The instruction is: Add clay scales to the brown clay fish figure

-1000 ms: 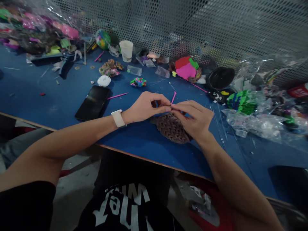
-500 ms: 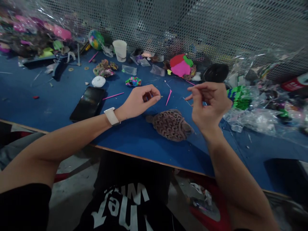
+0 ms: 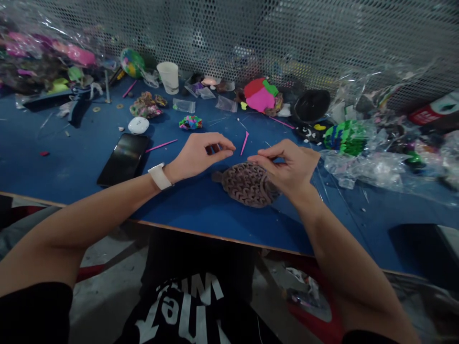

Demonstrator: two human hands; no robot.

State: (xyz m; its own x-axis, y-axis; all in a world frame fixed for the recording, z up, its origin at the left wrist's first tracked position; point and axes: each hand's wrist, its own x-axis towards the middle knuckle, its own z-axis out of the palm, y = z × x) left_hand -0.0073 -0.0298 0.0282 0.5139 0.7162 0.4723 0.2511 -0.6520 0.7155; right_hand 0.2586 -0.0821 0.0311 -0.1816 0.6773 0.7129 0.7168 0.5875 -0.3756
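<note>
A brown-grey clay animal figure [image 3: 245, 185], its back covered in rows of curved scales, lies on the blue table just below my hands. My left hand [image 3: 201, 152], with a pale watch band at the wrist, hovers at the figure's upper left. Its thumb and index tips are close together, and whatever is between them is too small to make out. My right hand [image 3: 287, 167] is over the figure's right end and hides part of it. Its thumb and finger are pinched, with their contents hidden. A pink modelling tool [image 3: 244, 143] lies just beyond the fingertips.
A black phone [image 3: 124, 160], a white case [image 3: 138, 125] and another pink stick [image 3: 161, 145] lie on the left. Along the mesh panel [image 3: 215, 38] stand a paper cup [image 3: 168, 77] and coloured clay pieces [image 3: 260, 97]. Plastic wrapping [image 3: 373, 169] covers the right side.
My right hand has moved left and down towards my left hand, now covering the figure's right end. The small bit at my left fingertips no longer shows. The view has shifted slightly.
</note>
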